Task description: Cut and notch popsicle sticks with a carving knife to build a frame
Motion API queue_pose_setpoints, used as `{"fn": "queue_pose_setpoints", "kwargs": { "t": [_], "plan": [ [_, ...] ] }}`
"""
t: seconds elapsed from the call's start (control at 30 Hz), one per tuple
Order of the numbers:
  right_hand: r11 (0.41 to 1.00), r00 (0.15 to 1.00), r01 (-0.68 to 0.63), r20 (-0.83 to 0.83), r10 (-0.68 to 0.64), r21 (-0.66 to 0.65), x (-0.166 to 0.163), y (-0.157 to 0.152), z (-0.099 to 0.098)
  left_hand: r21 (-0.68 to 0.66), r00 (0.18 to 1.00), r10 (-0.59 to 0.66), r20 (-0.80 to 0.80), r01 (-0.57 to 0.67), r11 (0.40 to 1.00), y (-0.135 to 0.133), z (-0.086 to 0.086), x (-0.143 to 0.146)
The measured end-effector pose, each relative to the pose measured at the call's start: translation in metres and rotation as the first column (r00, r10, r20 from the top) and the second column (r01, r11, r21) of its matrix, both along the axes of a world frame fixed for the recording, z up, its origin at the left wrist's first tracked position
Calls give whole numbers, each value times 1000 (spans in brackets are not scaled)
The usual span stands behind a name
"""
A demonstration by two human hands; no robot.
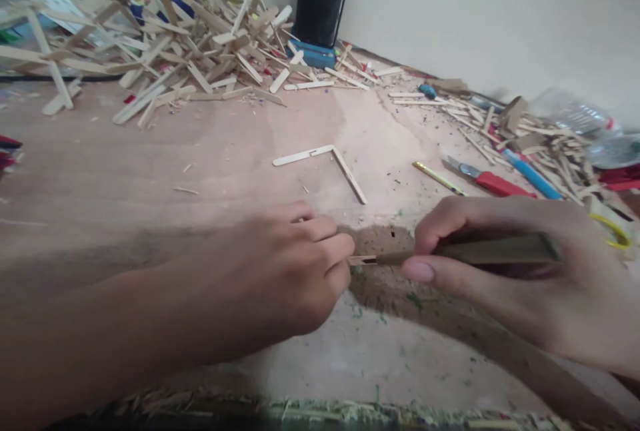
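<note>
My left hand is closed low over the table, its fingers curled over a craft stick. Only the stick's short end shows past the knuckles. My right hand grips a dark, olive-brown tapered tool between thumb and fingers; its exact kind is not clear. The tool's narrow tip points left and meets the visible stick end. Beyond my hands, two craft sticks joined in a bent shape lie on the table, with a small notch in the left one.
A big heap of craft sticks fills the back left, beside a black upright object on a blue base. At right lie a red-handled utility knife, a yellow strip, a blue pen-like object, more sticks and a clear bottle.
</note>
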State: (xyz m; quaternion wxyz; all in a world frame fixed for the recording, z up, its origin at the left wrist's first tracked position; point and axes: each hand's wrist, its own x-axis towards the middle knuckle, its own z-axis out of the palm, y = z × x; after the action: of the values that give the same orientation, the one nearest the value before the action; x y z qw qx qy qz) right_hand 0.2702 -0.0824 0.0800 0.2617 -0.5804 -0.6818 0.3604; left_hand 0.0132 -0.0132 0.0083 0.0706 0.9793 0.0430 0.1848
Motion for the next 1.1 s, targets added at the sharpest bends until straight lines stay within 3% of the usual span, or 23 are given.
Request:
{"fn": "queue_pose_setpoints", "kwargs": {
  "t": [0.1,0.23,0.33,0.43,0.5,0.8,1.1],
  "plan": [
    [999,998,-25,55,22,46,7,-7,12,3,999,-21,-50,21,1000,-1,-2,0],
    [988,998,44,47,-52,147,12,-19,16,-22,999,-40,-5,40,999,-1,-8,-1],
    [979,961,157,-247,-121,131,0,-26,12,-66,999,-48,16,49,997,0,-17,-1],
    [972,749,231,-630,-206,-44,-22,-27,8,-76,997,-57,50,60,995,1,-27,1],
    [979,666,176,-720,-198,-107,-34,-24,5,-53,993,-67,102,72,996,1,-31,3],
    [1000,638,-20,-770,17,5,-40,-18,-24,14,997,-75,24,75,997,-3,-17,5],
    [999,668,-39,-743,40,18,-38,-19,-33,31,997,-75,6,74,997,-1,-21,8]
  ]
}}
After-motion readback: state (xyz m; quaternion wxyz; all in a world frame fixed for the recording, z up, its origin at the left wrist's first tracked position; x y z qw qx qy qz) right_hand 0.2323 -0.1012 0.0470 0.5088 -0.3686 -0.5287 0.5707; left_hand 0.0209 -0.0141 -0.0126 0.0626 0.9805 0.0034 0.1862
